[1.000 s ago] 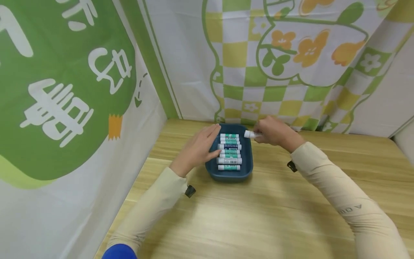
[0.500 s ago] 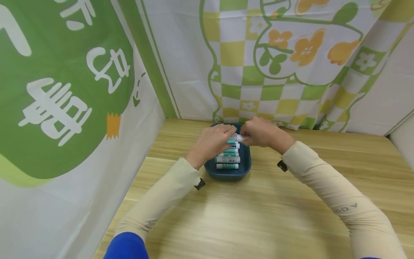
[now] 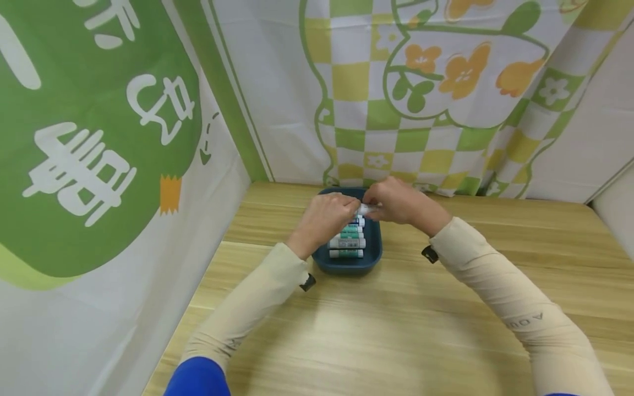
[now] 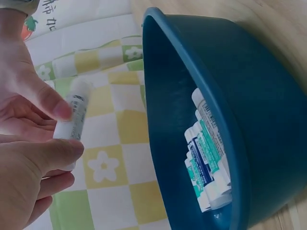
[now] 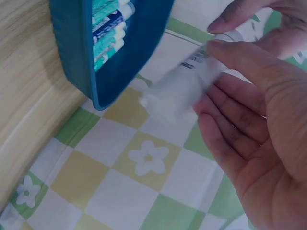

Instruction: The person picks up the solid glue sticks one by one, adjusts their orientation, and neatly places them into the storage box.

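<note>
The wooden table [image 3: 376, 330] stretches out nearest, with both cream-sleeved forearms lying over it toward the dark blue tub [image 3: 349, 265]. That tub sits near the far edge of the table, and a row of white tubes with green and blue labels [image 3: 348, 242] lies side by side in its bottom, each one crosswise to the person. Above the far half of the tub the two hands meet. The left hand [image 3: 328, 215] comes in from the tub's left side, fingers curled, its thumb and fingertips closing on one end of a single white tube [image 3: 365, 208]. The right hand [image 3: 396, 201] reaches in from the tub's right side and pinches the other end of that tube between thumb and forefinger, the remaining fingers loosely bent. The held tube hangs clear above the row, not touching it. Behind the tub hangs the green-and-yellow checked cloth with orange flowers [image 3: 446, 82].
</note>
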Tool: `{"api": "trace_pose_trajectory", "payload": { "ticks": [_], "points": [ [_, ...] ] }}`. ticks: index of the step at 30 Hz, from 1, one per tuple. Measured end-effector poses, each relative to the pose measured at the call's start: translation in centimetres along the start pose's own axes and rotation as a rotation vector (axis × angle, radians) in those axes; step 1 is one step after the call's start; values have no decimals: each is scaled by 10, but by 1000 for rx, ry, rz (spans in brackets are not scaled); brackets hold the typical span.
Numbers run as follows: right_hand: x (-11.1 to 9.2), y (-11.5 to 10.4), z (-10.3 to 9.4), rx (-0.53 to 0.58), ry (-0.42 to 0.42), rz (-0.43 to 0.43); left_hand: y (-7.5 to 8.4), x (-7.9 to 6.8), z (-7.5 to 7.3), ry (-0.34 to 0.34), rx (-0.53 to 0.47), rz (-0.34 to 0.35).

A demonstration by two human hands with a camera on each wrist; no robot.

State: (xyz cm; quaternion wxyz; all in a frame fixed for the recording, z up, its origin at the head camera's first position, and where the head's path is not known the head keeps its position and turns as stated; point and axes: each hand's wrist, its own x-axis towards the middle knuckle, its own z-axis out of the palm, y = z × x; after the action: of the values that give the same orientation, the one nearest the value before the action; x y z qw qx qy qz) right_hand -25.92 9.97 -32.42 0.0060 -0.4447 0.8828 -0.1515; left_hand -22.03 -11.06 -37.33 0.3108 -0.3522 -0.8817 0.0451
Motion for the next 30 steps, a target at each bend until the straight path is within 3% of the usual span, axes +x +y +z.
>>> {"api": "trace_pose_trajectory", "payload": {
  "ticks": [4, 9, 15, 18, 22, 27, 30],
  "points": [
    [-12, 1, -1, 42, 142, 76, 1, 0, 2, 38, 3, -24],
    [-29, 5, 4, 179, 335, 221, 0, -4, 6, 80, -8, -66],
    [-48, 10, 30, 414, 398, 429, 1, -7, 8, 124, -49, -111],
    [-51, 10, 47, 607, 415, 533, 2, -6, 9, 150, -66, -136],
    [-46, 3, 69, 978, 484, 595, 7, -4, 9, 195, -82, -180],
    [-34, -11, 86, 1500, 657, 586, 17, -2, 10, 232, -70, -237],
    [-25, -18, 91, 1730, 770, 564, 26, 0, 13, 263, -54, -251]
  ]
}}
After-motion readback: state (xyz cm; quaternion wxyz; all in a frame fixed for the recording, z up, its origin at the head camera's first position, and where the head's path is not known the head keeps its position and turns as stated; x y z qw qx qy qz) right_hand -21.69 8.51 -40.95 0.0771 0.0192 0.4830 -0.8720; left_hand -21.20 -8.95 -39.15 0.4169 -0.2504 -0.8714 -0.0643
